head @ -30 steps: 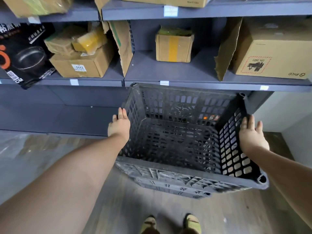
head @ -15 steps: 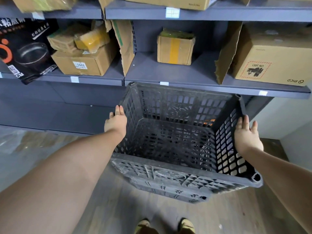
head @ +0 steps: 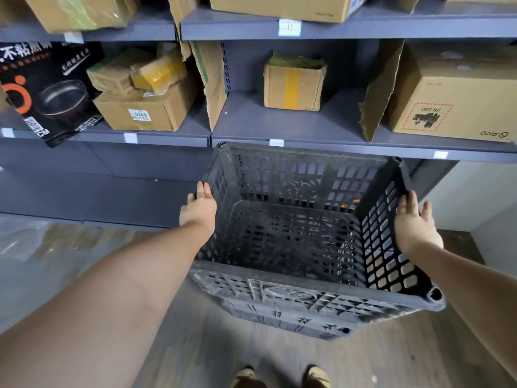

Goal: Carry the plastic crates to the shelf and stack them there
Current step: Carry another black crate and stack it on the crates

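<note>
A dark grey latticed plastic crate (head: 293, 239) hangs in the air in front of me, tilted with its open top toward me. A second crate rim (head: 282, 322) shows just beneath it. My left hand (head: 198, 210) presses flat against the crate's left wall, fingers straight. On the right wall, near the rim, my right hand (head: 414, 222) presses with its fingers extended. The crate's far rim is level with the front edge of a grey shelf (head: 279, 127).
On that shelf stand a small taped carton (head: 293, 85), a large carton (head: 458, 105) at the right and torn cardboard dividers (head: 377, 93). More cartons (head: 145, 110) and a black pan box (head: 47, 91) fill the left bay. My feet (head: 279, 378) stand on wooden floor.
Both hands and the crate have drifted slightly left and nearer the shelf. The hold on the crate's sides is the same.
</note>
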